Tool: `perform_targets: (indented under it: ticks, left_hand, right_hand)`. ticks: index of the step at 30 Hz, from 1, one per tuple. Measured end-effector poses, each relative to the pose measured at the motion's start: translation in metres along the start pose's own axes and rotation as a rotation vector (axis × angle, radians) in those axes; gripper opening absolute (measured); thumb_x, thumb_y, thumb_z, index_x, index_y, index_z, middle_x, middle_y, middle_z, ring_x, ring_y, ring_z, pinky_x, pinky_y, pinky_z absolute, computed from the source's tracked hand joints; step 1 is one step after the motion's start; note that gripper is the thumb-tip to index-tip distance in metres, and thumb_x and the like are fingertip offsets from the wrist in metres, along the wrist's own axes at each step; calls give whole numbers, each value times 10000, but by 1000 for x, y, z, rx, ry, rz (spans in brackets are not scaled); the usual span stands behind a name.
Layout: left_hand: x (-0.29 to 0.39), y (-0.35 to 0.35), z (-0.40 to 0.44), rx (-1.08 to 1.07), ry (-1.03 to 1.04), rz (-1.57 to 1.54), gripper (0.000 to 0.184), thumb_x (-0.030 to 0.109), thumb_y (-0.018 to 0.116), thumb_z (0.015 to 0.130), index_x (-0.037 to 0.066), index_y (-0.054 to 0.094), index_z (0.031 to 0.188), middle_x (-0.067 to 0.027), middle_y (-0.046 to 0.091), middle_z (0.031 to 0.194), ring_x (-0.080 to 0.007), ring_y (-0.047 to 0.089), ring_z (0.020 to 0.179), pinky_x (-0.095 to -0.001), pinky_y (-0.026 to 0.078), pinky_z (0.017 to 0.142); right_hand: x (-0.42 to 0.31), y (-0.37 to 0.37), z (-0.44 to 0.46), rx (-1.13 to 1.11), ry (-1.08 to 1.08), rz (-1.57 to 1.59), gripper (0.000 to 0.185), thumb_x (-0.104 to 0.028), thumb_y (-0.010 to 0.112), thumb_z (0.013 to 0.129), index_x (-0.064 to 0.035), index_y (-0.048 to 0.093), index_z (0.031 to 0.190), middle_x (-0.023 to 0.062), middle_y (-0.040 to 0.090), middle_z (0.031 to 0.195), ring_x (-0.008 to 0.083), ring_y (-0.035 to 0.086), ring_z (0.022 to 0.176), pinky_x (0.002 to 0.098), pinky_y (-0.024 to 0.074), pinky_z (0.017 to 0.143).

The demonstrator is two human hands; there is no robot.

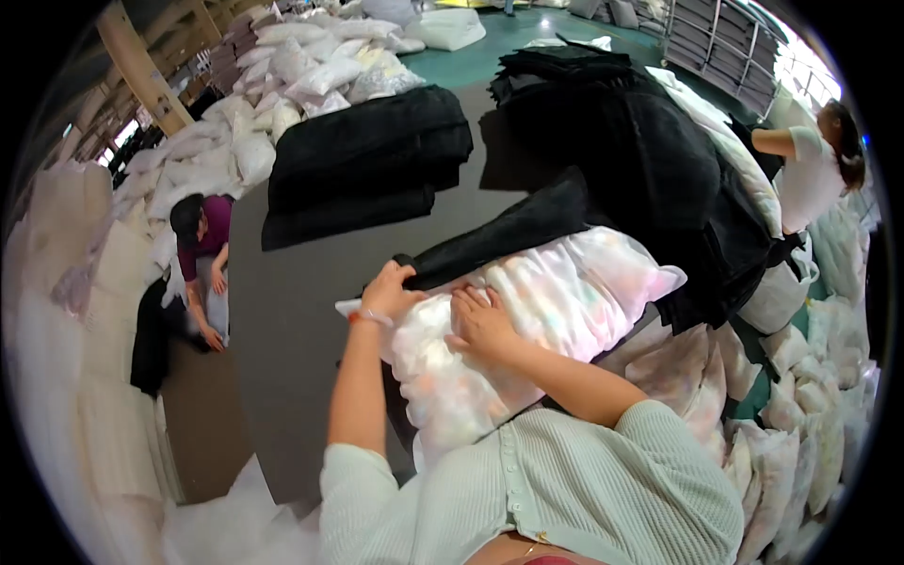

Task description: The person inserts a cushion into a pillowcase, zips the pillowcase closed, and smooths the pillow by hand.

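In front of me at the table's near edge lies a plump white pillow (527,311), with patches of pink, orange and green showing through its thin cover. A black cloth (508,231) stretches along the pillow's far side. My left hand (389,290) is closed on the near-left end of this black cloth, next to the pillow's left corner. On top of the pillow rests my right hand (483,323), palm down with the fingers spread. The pillow's underside is hidden.
The dark table (301,311) bears a folded black stack (367,151) and a large black cloth pile (612,141). Co-workers stand at left (202,235) and right (810,165). White pillows are heaped behind (320,71) and at right (800,386).
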State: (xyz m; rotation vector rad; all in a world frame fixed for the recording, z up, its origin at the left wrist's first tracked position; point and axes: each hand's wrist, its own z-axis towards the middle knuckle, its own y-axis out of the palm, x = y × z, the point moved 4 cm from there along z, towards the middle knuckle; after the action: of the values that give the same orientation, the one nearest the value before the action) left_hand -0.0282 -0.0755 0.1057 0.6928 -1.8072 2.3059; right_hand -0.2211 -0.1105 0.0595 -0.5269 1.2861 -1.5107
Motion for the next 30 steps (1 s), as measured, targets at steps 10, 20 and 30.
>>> perform_targets:
  ticks: [10,20,30]
  left_hand:
    - [-22,9,17,-446,-212,-517,297,140,729,812,34,626,1069,-97,603,1053,-171,602,829,-304,500,726]
    - [-50,20,62,-102,-65,-345,306,135,607,813,44,545,1099,-222,642,1036,-414,595,1009,-462,468,871]
    - [-31,-8,29,183,-22,-144,176,90,651,815,7,574,950,-182,614,967,-385,600,909,-431,487,792]
  right_hand:
    - [-106,14,44,-52,54,-211,783,-533,719,733,-17,473,1268,162,539,1201,329,480,1193,525,410,897]
    - [14,-17,24,213,383,807,212,11,565,727,-38,513,927,55,492,828,151,474,742,308,418,667]
    - [33,-19,46,240,339,1082,316,78,572,754,-23,544,1052,35,542,947,118,518,866,229,447,729]
